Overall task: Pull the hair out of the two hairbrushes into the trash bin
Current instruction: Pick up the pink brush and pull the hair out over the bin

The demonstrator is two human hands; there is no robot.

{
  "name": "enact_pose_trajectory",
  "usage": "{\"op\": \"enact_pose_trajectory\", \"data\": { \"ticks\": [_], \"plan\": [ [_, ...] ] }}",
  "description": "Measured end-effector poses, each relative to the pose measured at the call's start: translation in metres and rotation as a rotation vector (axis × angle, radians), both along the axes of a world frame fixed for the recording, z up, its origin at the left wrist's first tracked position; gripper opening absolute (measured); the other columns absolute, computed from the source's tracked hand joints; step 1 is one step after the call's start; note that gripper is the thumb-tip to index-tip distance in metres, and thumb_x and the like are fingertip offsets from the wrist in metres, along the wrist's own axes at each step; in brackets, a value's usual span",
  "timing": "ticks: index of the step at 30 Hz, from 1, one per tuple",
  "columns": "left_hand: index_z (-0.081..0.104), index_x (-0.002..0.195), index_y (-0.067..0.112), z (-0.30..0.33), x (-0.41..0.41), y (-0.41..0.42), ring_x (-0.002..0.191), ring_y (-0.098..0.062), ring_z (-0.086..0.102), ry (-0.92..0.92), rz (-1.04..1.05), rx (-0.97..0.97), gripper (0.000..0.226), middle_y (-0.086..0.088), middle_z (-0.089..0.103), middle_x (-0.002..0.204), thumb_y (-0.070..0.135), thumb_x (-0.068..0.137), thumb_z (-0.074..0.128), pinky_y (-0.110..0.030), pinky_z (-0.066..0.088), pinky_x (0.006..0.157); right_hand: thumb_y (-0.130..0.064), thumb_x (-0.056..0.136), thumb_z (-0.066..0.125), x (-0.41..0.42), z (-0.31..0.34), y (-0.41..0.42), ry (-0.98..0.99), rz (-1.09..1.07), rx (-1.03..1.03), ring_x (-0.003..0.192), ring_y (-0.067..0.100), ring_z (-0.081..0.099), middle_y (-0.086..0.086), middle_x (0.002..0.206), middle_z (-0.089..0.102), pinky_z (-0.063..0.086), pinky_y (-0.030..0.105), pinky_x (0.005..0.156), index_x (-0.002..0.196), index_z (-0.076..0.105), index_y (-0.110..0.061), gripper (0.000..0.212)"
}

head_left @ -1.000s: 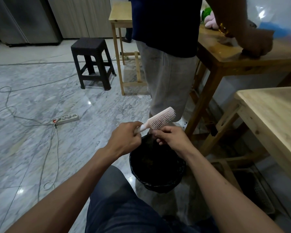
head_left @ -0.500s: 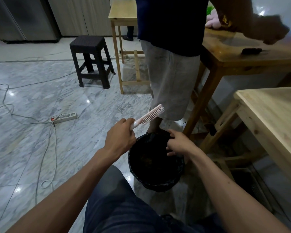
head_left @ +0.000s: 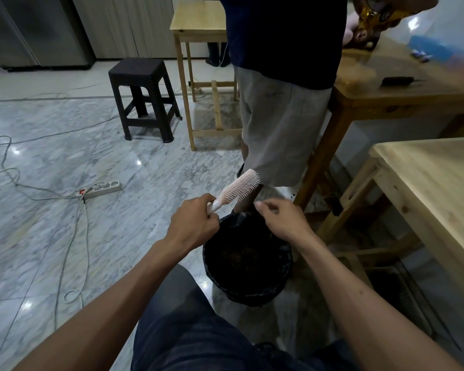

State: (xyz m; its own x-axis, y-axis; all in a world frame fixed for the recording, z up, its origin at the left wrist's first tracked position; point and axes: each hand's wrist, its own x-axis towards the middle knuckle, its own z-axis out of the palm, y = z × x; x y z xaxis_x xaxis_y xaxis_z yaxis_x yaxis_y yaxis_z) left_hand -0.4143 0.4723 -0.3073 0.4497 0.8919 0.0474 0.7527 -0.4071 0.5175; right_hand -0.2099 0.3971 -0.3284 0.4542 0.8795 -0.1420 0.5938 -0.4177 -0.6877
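My left hand grips the handle of a pale pink hairbrush, which slants up to the right with its bristles facing right and down. Just right of the brush, my right hand hovers over the far rim of the trash bin, its fingers bent with the tips close together. Whether it pinches any hair I cannot tell. The round black trash bin, lined with a dark bag, stands on the floor between my forearms. A second hairbrush is not in sight.
A person in a dark shirt and grey shorts stands just beyond the bin. A light wooden table is at the right, a darker one behind it. A black stool, a power strip and cables lie on the marble floor at left.
My right hand dipped toward the bin's rim and has risen back up beside the brush. The brush swung slightly left and returned. The standing person's hand lifted off the dark table.
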Motion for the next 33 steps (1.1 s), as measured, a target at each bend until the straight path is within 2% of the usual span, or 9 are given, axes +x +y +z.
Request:
{"op": "enact_pose_trajectory", "data": {
  "ticks": [3,6,9,12,18,23,26,29,33],
  "plan": [
    [0.064,0.114,0.021,-0.001,0.001,0.000,0.060,-0.022,0.061,-0.012,-0.013,-0.031,0.032,-0.003,0.067,0.074,0.017,0.084,0.055,-0.032,0.045,0.052,-0.057,0.096,0.059,-0.003,-0.001,0.006,0.313,-0.044,0.053,0.108,0.012,0.069,-0.008,0.120,0.071,0.054,0.038,0.101,0.130,0.066,-0.024,0.048],
    [0.065,0.112,0.022,-0.003,0.005,-0.001,0.063,-0.020,0.060,-0.009,-0.046,-0.005,0.028,0.001,0.066,0.074,0.025,0.086,0.056,-0.030,0.044,0.052,-0.044,0.095,0.070,-0.004,-0.002,0.015,0.635,-0.180,0.168,0.089,0.019,0.078,0.004,0.103,0.076,0.064,0.035,0.082,0.126,0.065,-0.013,0.044],
    [0.065,0.109,0.024,-0.005,0.006,-0.003,0.069,-0.021,0.062,-0.018,-0.079,0.051,0.027,0.002,0.068,0.077,0.042,0.092,0.054,-0.033,0.048,0.056,-0.024,0.093,0.077,-0.002,0.002,0.019,0.783,-0.300,0.242,0.064,0.013,0.076,0.013,0.083,0.077,0.060,0.022,0.058,0.098,0.072,-0.002,0.023],
    [0.066,0.107,0.021,-0.008,0.002,-0.004,0.076,-0.023,0.063,0.014,-0.126,0.149,0.029,-0.001,0.069,0.083,0.043,0.096,0.050,-0.039,0.053,0.062,-0.015,0.092,0.077,0.003,0.001,0.019,0.756,-0.373,0.195,0.054,0.012,0.070,0.013,0.072,0.076,0.057,0.020,0.052,0.083,0.074,-0.001,0.016],
    [0.067,0.107,0.027,-0.017,-0.008,0.002,0.069,-0.022,0.057,0.082,-0.065,0.260,0.021,0.003,0.058,0.080,0.040,0.096,0.054,-0.029,0.040,0.053,-0.016,0.095,0.072,0.010,0.006,0.005,0.640,-0.443,0.221,0.066,0.017,0.073,0.012,0.076,0.078,0.062,0.028,0.067,0.082,0.078,-0.005,0.018],
    [0.068,0.111,0.029,-0.020,-0.007,0.001,0.069,-0.021,0.058,0.053,-0.043,0.272,0.021,0.004,0.059,0.084,0.038,0.094,0.061,-0.029,0.039,0.053,-0.051,0.101,0.055,0.003,0.012,0.005,0.501,-0.374,0.099,0.073,0.017,0.073,0.004,0.083,0.080,0.061,0.033,0.071,0.082,0.078,-0.013,0.049],
    [0.066,0.113,0.023,-0.017,-0.003,-0.003,0.071,-0.023,0.059,0.019,-0.079,0.233,0.022,0.000,0.060,0.088,0.031,0.093,0.064,-0.032,0.043,0.055,-0.068,0.088,0.063,-0.005,0.011,0.005,0.535,-0.276,0.011,0.082,0.018,0.076,0.001,0.091,0.079,0.064,0.037,0.080,0.083,0.075,-0.018,0.051],
    [0.065,0.114,0.012,-0.017,0.001,-0.007,0.076,-0.028,0.059,0.021,-0.154,0.160,0.024,-0.007,0.061,0.095,0.014,0.091,0.062,-0.040,0.048,0.061,-0.052,0.089,0.075,-0.011,0.009,0.006,0.665,-0.205,0.015,0.069,0.014,0.072,0.006,0.085,0.079,0.061,0.029,0.070,0.081,0.076,-0.013,0.040],
    [0.061,0.091,0.007,-0.022,0.003,-0.005,0.069,-0.025,0.050,0.090,-0.176,0.114,0.008,-0.004,0.051,0.082,0.010,0.089,0.054,-0.033,0.034,0.057,-0.031,0.096,0.072,-0.011,0.009,0.006,0.610,-0.212,0.092,0.049,0.007,0.057,0.002,0.064,0.069,0.050,0.018,0.050,0.072,0.070,-0.010,0.032]
  ]
}}
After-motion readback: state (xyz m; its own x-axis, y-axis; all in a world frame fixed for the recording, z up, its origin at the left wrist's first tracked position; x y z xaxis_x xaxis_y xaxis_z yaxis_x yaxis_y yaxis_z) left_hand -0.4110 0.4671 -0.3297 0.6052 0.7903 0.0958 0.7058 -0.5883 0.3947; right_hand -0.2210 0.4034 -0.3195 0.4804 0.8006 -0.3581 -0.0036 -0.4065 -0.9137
